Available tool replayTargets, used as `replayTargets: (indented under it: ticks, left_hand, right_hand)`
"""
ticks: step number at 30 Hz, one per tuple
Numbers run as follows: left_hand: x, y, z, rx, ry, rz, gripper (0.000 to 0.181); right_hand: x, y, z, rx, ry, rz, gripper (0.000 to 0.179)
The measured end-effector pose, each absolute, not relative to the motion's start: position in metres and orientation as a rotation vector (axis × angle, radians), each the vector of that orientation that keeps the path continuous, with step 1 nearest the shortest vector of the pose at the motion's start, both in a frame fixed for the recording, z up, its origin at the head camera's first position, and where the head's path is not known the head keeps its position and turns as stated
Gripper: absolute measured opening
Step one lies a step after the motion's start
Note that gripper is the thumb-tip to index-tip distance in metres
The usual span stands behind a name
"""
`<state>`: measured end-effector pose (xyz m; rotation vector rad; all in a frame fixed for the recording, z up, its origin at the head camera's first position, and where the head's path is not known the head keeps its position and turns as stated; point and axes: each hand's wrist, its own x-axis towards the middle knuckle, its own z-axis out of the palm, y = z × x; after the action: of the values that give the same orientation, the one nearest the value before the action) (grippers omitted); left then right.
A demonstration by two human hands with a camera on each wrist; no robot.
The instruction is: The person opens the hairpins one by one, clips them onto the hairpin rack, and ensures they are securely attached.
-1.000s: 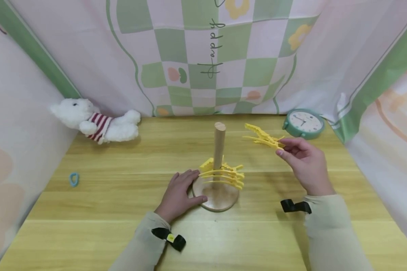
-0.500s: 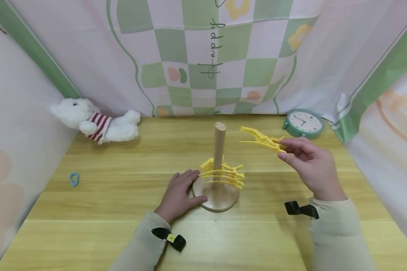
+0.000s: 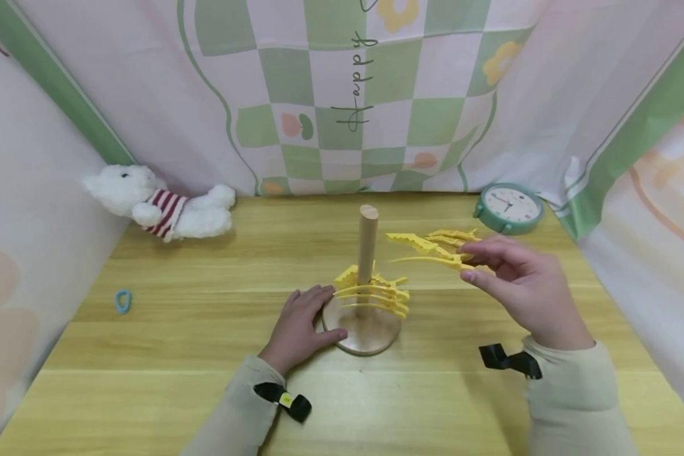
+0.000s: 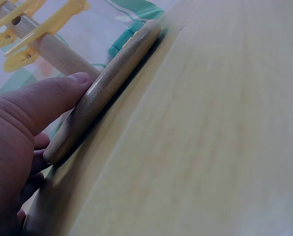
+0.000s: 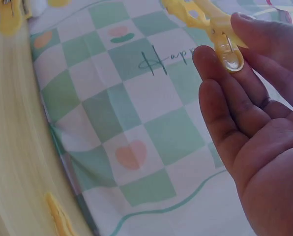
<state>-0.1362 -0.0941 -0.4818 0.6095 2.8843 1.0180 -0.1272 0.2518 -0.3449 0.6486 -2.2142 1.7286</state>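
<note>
My right hand (image 3: 524, 285) pinches a yellow alligator hair clip (image 3: 424, 247) between thumb and fingers. The clip's toothed arm and its slim curved arm are spread apart, pointing at the post. It is held in the air, right of the wooden stand (image 3: 367, 240), an upright post on a round base. Several yellow hair clips (image 3: 376, 292) are attached low on the post. In the left wrist view, my left hand (image 4: 18, 128) holds the edge of the base (image 4: 107, 81), thumb on top and fingers at the far side.
More yellow clips (image 3: 453, 235) lie on the table behind my right hand. A green clock (image 3: 510, 208) lies at the back right. A white plush toy (image 3: 165, 202) is at the back left, and a small blue loop (image 3: 123, 301) on the left.
My right hand has brought the hair clip lower and slightly nearer the post, its arms somewhat wider apart. Clips behind it have come into fuller view. My left hand stays in place.
</note>
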Motion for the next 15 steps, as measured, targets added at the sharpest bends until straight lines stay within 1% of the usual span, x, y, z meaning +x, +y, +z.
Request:
replayTargets:
  ticks: [7, 15]
  left_hand:
    - [-0.137, -0.094, -0.482, 0.605, 2.882, 1.013, 0.083]
    - [-0.135, -0.094, -0.481, 0.614, 2.885, 1.020, 0.082]
  right_hand:
    - [-0.125, 0.242, -0.345, 0.763, -2.227, 1.707, 0.037]
    - [-0.125, 0.233, -0.347, 0.807, -2.295, 1.562, 0.039]
